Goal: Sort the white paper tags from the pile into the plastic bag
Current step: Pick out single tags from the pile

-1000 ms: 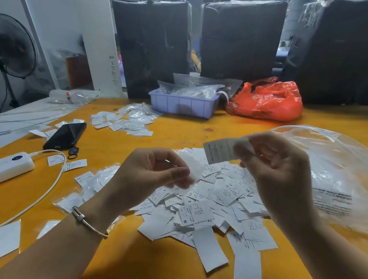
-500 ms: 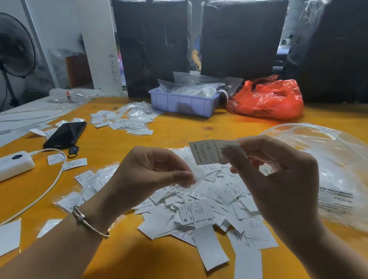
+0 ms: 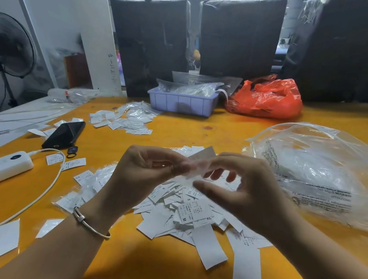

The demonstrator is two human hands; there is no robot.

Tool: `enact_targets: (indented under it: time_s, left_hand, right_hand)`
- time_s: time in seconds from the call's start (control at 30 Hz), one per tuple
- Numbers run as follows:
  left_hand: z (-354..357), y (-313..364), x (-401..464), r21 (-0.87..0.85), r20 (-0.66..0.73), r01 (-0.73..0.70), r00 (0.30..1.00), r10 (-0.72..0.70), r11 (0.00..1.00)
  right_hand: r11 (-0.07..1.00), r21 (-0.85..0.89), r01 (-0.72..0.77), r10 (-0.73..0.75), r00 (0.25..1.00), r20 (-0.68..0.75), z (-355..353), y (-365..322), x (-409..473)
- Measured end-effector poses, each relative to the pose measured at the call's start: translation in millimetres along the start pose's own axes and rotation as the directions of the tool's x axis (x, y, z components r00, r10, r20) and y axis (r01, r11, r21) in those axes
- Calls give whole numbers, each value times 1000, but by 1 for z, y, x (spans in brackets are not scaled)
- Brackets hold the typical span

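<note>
Two hands meet mid frame over tag pile (image 3: 184, 210). Left hand (image 3: 142, 176) and right hand (image 3: 243, 189) both pinch one blurry white tag (image 3: 198, 164). Other right fingers spread. Keep pinch soft, pull tag free, drop in clear plastic bag (image 3: 321, 171), right side.

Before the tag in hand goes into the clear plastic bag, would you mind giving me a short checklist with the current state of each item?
1. Tag held: ok, both the left hand and right hand pinch it above the pile.
2. Single tag, not several: cannot tell, it is blurred.
3. Clear plastic bag nearby: ok, it lies right of the right hand.
4. Bag mouth open: cannot tell.
5. Path to the bag: ok, bare table lies between.
</note>
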State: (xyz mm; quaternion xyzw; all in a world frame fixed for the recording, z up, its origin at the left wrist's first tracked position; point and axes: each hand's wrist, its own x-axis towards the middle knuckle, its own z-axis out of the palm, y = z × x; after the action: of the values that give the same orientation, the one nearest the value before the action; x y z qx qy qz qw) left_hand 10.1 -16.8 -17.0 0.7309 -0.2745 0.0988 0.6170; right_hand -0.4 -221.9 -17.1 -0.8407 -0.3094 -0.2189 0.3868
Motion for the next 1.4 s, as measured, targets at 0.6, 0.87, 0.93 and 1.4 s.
enact_targets:
  time_s: [0.6,0.87,0.93,1.4]
  left_hand:
    - [4,2,-2,151,96,2,995,-16,988]
    - [5,6,-3,184,27,-57,998,53,981]
    - [5,6,-3,215,21,-63,998,60,975]
    - [4,12,-4,156,29,-30,999,26,987]
  right_hand:
    - [886,399,-237,168,965,201,1,8,6]
    - [981,178,-79,101,988,-118,-12,2,4]
    - [994,108,19,15,951,-309,-18,-2,4]
    - [958,-61,279,-280,874,-398,-20,-16,-5]
